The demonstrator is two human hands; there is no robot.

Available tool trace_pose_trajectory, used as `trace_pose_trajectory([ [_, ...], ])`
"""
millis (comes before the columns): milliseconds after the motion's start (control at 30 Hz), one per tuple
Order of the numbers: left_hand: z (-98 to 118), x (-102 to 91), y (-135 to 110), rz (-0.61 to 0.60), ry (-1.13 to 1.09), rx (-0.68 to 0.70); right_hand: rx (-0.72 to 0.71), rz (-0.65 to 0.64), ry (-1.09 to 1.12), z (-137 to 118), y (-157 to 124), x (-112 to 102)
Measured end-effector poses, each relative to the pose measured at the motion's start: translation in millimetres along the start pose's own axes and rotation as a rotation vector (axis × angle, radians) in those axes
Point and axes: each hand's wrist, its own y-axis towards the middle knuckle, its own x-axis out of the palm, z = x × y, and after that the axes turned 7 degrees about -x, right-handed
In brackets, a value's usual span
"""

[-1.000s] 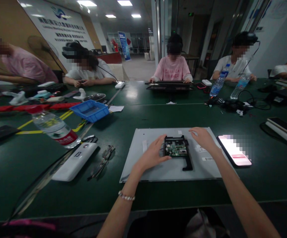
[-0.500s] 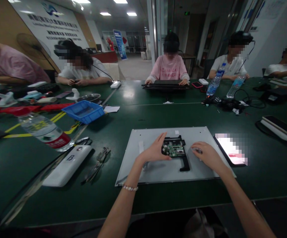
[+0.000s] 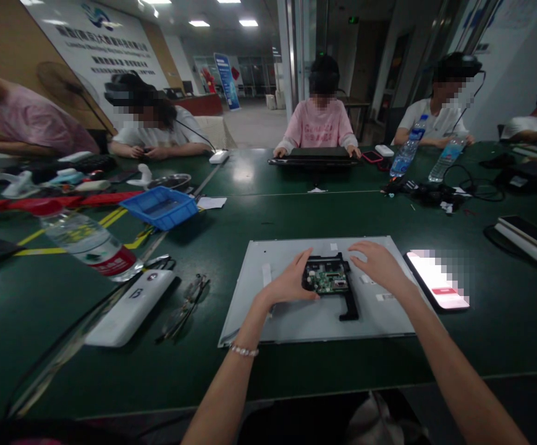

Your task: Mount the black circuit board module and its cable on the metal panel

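A grey flat panel (image 3: pixel 296 315) lies face down on the green table in front of me. On it sits a green circuit board in a black frame (image 3: pixel 329 279), with a black arm running toward me. My left hand (image 3: pixel 289 284) rests against the board's left edge, fingers curled on it. Just right of the board, my right hand (image 3: pixel 376 264) hovers over the panel, fingers spread, holding nothing I can see.
A lit phone (image 3: pixel 437 280) lies right of the panel. To the left are a white power bank (image 3: pixel 131 307), glasses (image 3: pixel 185 308), a water bottle (image 3: pixel 89 241) on its side and a blue tray (image 3: pixel 160 207). Several people sit around the table.
My right hand moved from beside the board's lower right up and away, to the board's top right. My left hand stayed at the board's left edge.
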Motion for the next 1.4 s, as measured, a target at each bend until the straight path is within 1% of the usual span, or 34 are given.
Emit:
trace_pose_trajectory([
  [67, -1, 0.7, 0, 0.009, 0.002, 0.001, -0.037, -0.038, -0.022, -4, 21, 3],
  [167, -2, 1.4, 0, 0.004, -0.004, -0.003, -0.041, -0.127, -0.103, -9, 46, 11],
  [300, -4, 2.5, 0, 0.012, -0.012, 0.001, -0.008, -0.217, -0.212, -10, 60, 24],
  [467, -5, 4.3, 0, 0.025, -0.022, 0.017, 0.034, -0.237, -0.261, -11, 60, 37],
  [633, -1, 2.6, 0, 0.009, -0.023, -0.008, 0.104, -0.235, -0.31, -15, 59, 44],
  [733, -1, 2.0, 0, 0.006, -0.019, -0.008, 0.123, -0.235, -0.32, -16, 59, 45],
  [900, -3, 2.8, 0, 0.015, -0.021, 0.009, 0.117, -0.241, -0.303, -14, 59, 42],
  [1033, -3, 2.5, 0, 0.001, -0.012, -0.005, 0.151, -0.231, -0.309, -14, 60, 44],
  [1233, -1, 1.7, -1, 0.003, -0.002, -0.005, 0.217, -0.219, -0.336, -21, 62, 47],
  [1400, -1, 1.5, 0, 0.004, 0.003, -0.003, 0.218, -0.188, -0.344, -25, 61, 46],
])
